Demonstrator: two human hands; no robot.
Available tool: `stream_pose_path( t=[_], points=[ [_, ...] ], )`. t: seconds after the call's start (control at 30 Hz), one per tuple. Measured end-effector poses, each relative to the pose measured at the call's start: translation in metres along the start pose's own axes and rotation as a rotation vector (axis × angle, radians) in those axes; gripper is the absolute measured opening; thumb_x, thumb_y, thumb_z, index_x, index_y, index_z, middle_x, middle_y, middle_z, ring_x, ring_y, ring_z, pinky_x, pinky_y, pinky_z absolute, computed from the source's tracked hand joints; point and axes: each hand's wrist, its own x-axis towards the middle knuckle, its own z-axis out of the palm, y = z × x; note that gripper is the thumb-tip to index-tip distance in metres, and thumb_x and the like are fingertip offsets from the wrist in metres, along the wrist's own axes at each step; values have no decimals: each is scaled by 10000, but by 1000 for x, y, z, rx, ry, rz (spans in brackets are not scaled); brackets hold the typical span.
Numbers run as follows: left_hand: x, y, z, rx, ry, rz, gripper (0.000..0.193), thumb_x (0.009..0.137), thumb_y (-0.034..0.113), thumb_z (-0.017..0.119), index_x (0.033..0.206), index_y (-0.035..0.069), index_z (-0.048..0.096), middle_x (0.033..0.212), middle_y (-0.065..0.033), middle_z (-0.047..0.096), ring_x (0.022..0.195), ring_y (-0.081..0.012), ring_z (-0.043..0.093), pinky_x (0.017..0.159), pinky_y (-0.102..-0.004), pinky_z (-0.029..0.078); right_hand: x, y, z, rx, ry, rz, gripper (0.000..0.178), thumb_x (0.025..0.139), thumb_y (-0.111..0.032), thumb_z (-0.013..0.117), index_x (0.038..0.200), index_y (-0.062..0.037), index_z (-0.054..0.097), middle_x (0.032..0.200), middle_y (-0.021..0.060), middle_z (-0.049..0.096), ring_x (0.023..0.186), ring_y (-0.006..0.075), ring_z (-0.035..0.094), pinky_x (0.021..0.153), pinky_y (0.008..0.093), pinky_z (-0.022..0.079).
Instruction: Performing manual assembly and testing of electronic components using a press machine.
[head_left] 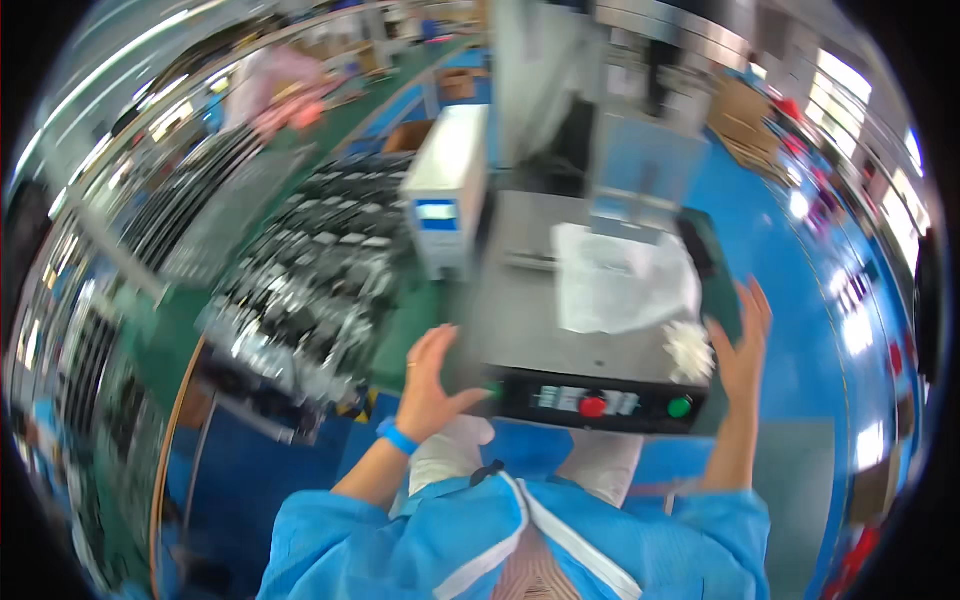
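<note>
A grey flat-topped machine (520, 320) stands before me, with a black control panel (520, 397) along its near edge. The panel carries a red button (592, 407) and a green button (680, 407). At the panel's left end is my left hand (430, 385), open, its thumb pointing at the corner; whether it touches is too blurred to tell. My right hand (742, 345) is open beside the machine's right edge, fingers up, near a crumpled white bundle (690, 350). A white sheet or bag (625, 285) lies on the machine top, under a clear upright guard (645, 175).
A white box with a blue label (447, 185) stands behind left of the machine. Left of it, many shiny dark parts in clear wrapping (320, 270) cover the green bench. A dark object (695, 245) sits at the machine's right. Cardboard (745, 125) leans farther back, above blue floor.
</note>
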Motion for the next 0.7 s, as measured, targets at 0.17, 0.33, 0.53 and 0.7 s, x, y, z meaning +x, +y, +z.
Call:
stream_pose_path(
  t=[0.17, 0.33, 0.53, 0.7],
  points=[
    [-5, -10, 25, 9, 44, 49, 1046, 583, 446, 838, 1433, 88, 344, 1434, -167, 363, 1290, -347, 364, 1070, -438, 299, -105, 51, -25, -62, -255, 46, 867, 703, -312, 697, 1445, -68, 323, 1476, 186, 304, 1338, 365, 297, 1115, 456, 208],
    [-5, -6, 36, 10, 68, -127, 1112, 491, 299, 882, 1444, 151, 329, 1443, -138, 356, 1296, -345, 356, 1069, -429, 297, -108, 101, -8, -395, -170, -110, 853, 733, -325, 799, 1379, 23, 364, 1306, 228, 494, 1194, 361, 494, 1054, 422, 356],
    [-14, -7, 47, 31, 126, -105, 1030, 567, 272, 853, 1441, 143, 323, 1443, -125, 347, 1305, -332, 342, 1067, -426, 296, -115, 136, 8, -338, -27, -240, 764, 731, -317, 799, 1296, 45, 433, 1219, 245, 524, 1108, 367, 532, 1005, 434, 403],
    [-28, 2, 47, -52, 206, -28, 854, 691, 231, 791, 1415, 126, 352, 1416, -125, 375, 1272, -332, 372, 1050, -418, 320, -121, 136, 19, -253, 83, -273, 713, 743, -306, 791, 1260, 60, 462, 1161, 267, 544, 1059, 374, 558, 983, 423, 423]
  ],
)
